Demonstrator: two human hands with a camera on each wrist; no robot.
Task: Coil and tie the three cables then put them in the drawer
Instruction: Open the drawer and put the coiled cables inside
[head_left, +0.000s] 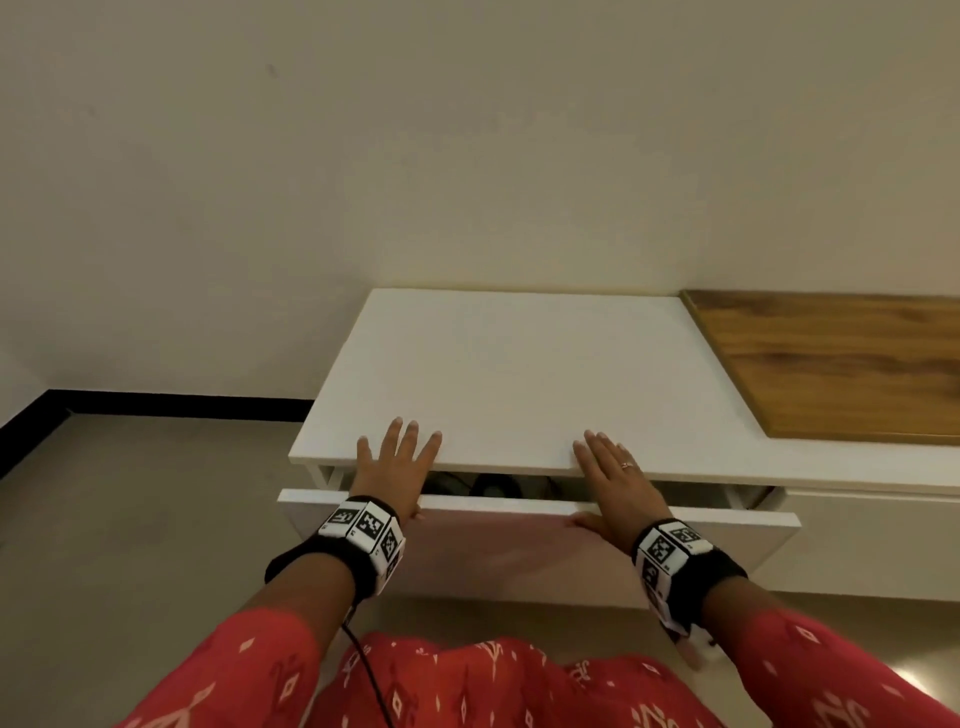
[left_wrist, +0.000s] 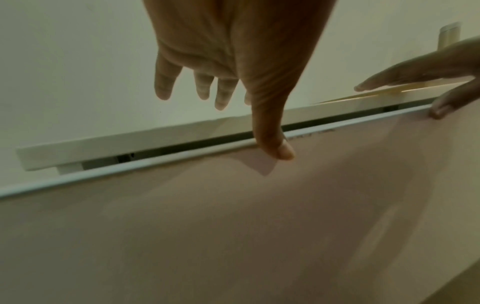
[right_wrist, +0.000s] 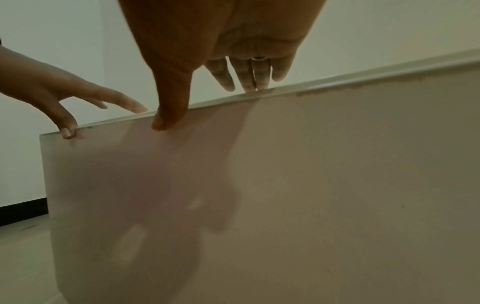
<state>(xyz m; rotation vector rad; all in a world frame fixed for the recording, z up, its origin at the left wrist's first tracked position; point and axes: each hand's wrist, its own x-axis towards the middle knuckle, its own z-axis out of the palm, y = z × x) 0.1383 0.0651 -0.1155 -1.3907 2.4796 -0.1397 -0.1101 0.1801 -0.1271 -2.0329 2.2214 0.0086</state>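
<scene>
The white drawer (head_left: 519, 556) of a low cabinet stands a small way out. In the dark gap under the cabinet top (head_left: 509, 374) I see dark coiled cables (head_left: 491, 486), mostly hidden. My left hand (head_left: 402, 470) reaches over the gap, its fingers straight and spread on the top's front edge, its thumb (left_wrist: 279, 148) against the drawer front (left_wrist: 233, 226). My right hand (head_left: 608, 478), a ring on one finger, lies the same way further right, with its thumb (right_wrist: 166, 117) pressing the drawer front (right_wrist: 285, 185). Neither hand holds anything.
A wooden panel (head_left: 841, 364) covers the cabinet top to the right. A second white drawer front (head_left: 872, 545) sits closed beside the open one. A cream wall stands behind, and grey floor (head_left: 145, 509) with a black skirting lies to the left.
</scene>
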